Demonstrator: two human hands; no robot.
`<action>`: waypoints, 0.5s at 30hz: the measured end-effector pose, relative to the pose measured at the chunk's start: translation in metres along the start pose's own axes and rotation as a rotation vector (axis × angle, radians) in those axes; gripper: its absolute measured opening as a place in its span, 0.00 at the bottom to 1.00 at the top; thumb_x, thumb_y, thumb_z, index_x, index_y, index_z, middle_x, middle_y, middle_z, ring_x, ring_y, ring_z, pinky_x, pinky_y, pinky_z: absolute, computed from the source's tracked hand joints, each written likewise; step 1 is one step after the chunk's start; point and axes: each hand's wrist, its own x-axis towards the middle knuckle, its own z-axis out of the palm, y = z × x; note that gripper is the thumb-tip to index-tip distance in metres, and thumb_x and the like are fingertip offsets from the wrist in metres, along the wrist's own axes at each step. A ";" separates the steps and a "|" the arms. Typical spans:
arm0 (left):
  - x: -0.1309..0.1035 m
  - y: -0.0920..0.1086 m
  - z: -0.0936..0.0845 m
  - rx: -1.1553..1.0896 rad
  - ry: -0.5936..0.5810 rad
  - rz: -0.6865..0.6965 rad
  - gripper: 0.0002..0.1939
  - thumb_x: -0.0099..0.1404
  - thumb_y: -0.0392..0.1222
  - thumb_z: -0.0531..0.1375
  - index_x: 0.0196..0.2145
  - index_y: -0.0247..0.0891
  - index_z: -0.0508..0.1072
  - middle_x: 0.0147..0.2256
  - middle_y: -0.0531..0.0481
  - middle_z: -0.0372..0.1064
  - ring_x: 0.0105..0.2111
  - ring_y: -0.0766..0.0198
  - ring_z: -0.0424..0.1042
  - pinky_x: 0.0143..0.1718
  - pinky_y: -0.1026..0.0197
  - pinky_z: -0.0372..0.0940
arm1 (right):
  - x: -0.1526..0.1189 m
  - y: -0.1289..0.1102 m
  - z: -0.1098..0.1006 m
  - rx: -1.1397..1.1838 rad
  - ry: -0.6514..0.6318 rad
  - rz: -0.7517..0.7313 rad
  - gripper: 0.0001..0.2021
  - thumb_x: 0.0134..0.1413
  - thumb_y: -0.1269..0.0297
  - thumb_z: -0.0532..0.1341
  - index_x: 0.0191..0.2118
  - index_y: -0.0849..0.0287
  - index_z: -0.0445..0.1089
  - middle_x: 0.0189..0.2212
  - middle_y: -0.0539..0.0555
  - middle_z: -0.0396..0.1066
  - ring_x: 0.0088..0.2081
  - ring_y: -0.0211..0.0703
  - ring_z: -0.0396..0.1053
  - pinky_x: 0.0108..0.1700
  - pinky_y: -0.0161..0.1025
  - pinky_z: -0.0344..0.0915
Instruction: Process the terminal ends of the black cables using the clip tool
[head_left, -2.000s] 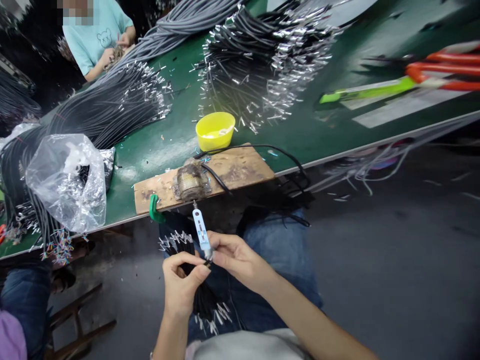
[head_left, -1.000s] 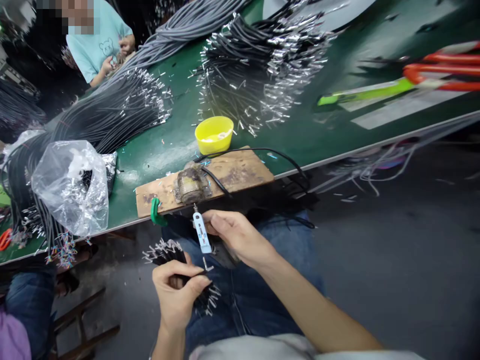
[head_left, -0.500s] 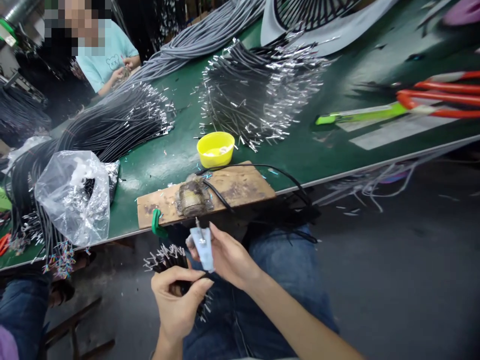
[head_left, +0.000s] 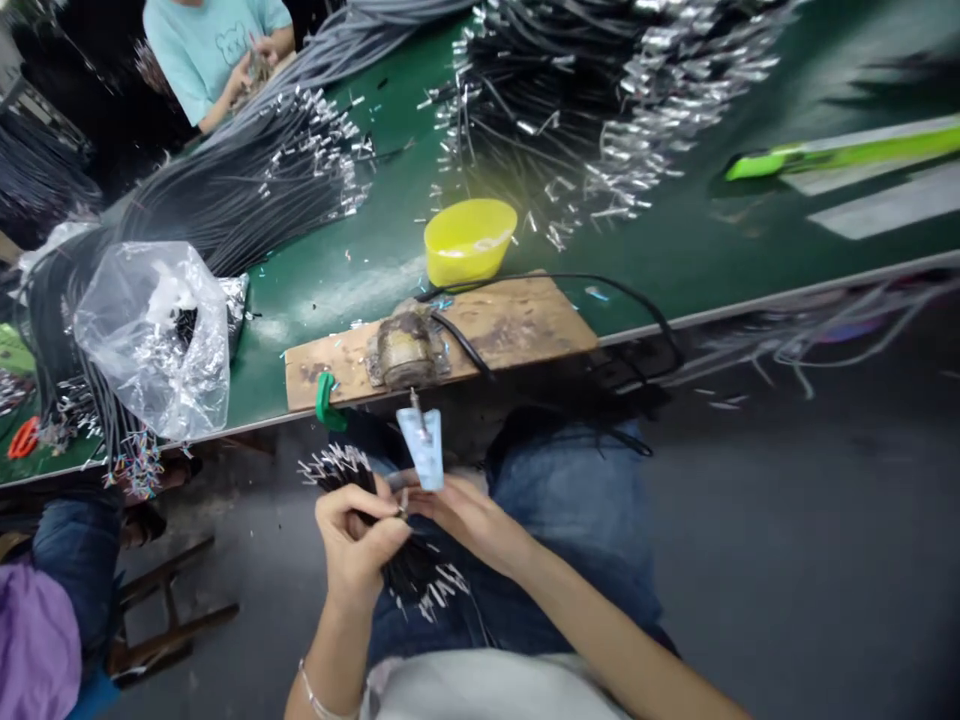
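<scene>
My left hand (head_left: 360,540) is closed around a bundle of short black cables (head_left: 416,575) with pale, shiny ends. Its thumb and forefinger pinch toward a small cable end (head_left: 403,503). Close beside it, my right hand (head_left: 472,515) has its fingers bent in toward that same end; what lies between them is hidden. Just above those fingers, a light blue flag-like piece (head_left: 424,450) hangs on the thin shaft of a small motor (head_left: 405,350). The motor sits on a wooden board (head_left: 525,320) at the table edge.
A green clamp (head_left: 325,400) grips the board's left part. Behind it stands a yellow cup (head_left: 469,245). Cable piles (head_left: 562,110), a clear plastic bag (head_left: 157,340) and a green cutter knife (head_left: 862,150) lie on the green table (head_left: 360,260). A co-worker (head_left: 217,60) sits across.
My view has tilted downward and shifted. My right hand has dropped from beside the blue piece to below it, and its fingers now meet my left hand at the cable end.
</scene>
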 end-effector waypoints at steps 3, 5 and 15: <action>0.006 -0.005 -0.001 -0.206 -0.004 0.015 0.19 0.42 0.54 0.69 0.17 0.38 0.66 0.19 0.53 0.61 0.15 0.71 0.58 0.16 0.65 0.56 | -0.004 -0.001 0.003 0.047 -0.103 0.048 0.23 0.48 0.44 0.61 0.38 0.59 0.74 0.30 0.55 0.75 0.33 0.42 0.72 0.41 0.41 0.67; 0.006 -0.004 0.002 -0.309 0.028 0.044 0.19 0.45 0.52 0.68 0.17 0.38 0.63 0.20 0.55 0.58 0.14 0.75 0.54 0.15 0.68 0.51 | -0.007 -0.001 0.002 0.046 -0.128 0.071 0.23 0.50 0.44 0.59 0.40 0.60 0.73 0.32 0.56 0.75 0.34 0.41 0.73 0.40 0.40 0.67; -0.005 0.003 0.007 -0.218 0.205 0.088 0.22 0.51 0.53 0.64 0.16 0.36 0.59 0.22 0.55 0.57 0.16 0.75 0.53 0.19 0.66 0.54 | -0.018 -0.013 0.002 -0.525 -0.237 -0.240 0.18 0.52 0.50 0.59 0.40 0.59 0.73 0.31 0.54 0.73 0.33 0.43 0.70 0.36 0.38 0.68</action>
